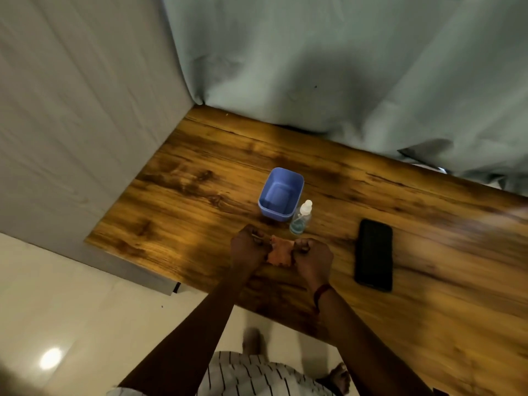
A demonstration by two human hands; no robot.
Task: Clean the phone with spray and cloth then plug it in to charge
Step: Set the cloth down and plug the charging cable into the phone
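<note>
A small orange cloth (280, 252) is stretched between my two hands just above the wooden table (183, 195). My left hand (249, 247) grips its left side and my right hand (313, 258) grips its right side. Just beyond my right hand stands a small clear spray bottle (300, 218) with bluish liquid and a white top. The black phone (373, 254) lies flat with its dark side up, to the right of my hands and apart from them. No charger or cable is in view.
A blue plastic tub (280, 194) stands open behind the bottle. Grey-green cloth (343, 67) hangs along the table's far edge and a pale wall (71, 124) borders its left end. The near table edge runs diagonally above a tiled floor (71, 310).
</note>
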